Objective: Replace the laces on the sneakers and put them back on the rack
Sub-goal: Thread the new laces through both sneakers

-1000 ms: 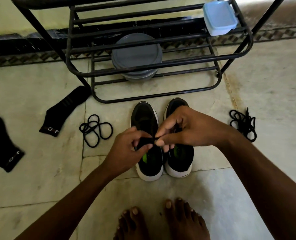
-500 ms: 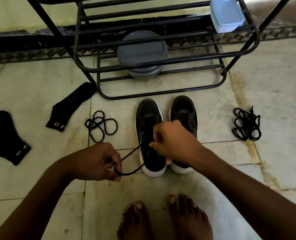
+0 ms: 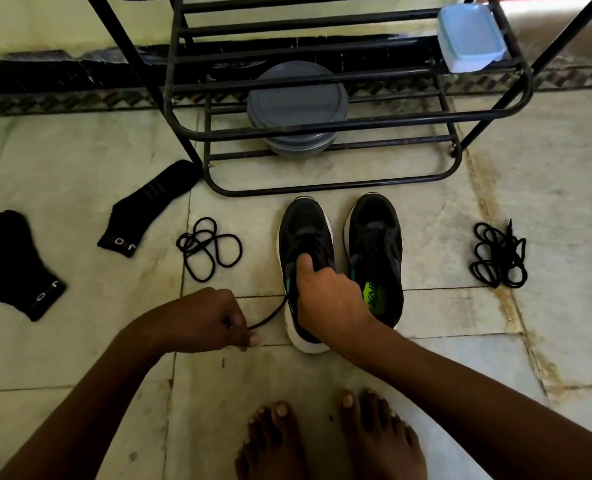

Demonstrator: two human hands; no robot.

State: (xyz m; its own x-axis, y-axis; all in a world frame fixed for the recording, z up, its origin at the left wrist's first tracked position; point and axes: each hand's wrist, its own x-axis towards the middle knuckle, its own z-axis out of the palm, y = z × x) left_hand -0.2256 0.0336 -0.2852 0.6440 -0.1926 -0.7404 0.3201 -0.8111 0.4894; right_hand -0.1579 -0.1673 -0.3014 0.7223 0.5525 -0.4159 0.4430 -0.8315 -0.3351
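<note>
Two black sneakers with white soles stand side by side on the floor before the black metal rack [image 3: 322, 128]. My right hand [image 3: 325, 296] rests on the left sneaker [image 3: 305, 233], its thumb pressed on the tongue and its fingers curled over the collar. My left hand [image 3: 204, 320] pinches the end of a black lace [image 3: 270, 315] that runs taut from that sneaker out to the left. The right sneaker [image 3: 374, 244] stands untouched, its green insole showing. One loose coil of black lace [image 3: 208, 247] lies left of the shoes, another black lace bundle [image 3: 499, 254] to the right.
Two black socks [image 3: 149, 206] [image 3: 17, 265] lie on the tiled floor at the left. A grey round lidded container [image 3: 296, 98] sits on the rack's low shelf, a light blue box [image 3: 469, 36] on the shelf above at right. My bare feet [image 3: 329, 438] are near the bottom edge.
My hands have parted: the left one has drawn the lace out to the left and down, while the right one has settled onto the left sneaker's tongue and collar.
</note>
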